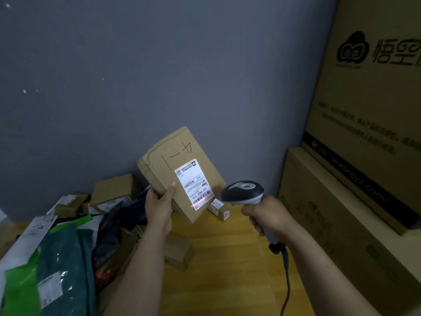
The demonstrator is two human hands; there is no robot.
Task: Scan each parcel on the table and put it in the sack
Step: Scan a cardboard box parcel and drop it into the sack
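Note:
My left hand (159, 206) grips a brown cardboard parcel (182, 156) by its lower left edge and holds it tilted above the wooden table (227, 258). A white shipping label (193, 183) faces me, and a red scan line glows across its lower barcode. My right hand (266, 215) grips the handle of a grey and black barcode scanner (245, 192), whose head points at the label from the right. The scanner's cable hangs down toward me. No sack is plainly seen.
A heap of parcels covers the table's left side: green and white plastic mailers (45, 258), a dark bag (120, 220) and small cardboard boxes (114, 190). A small box (219, 207) lies behind the held parcel. Large stacked cartons (364, 133) stand at the right against the grey wall.

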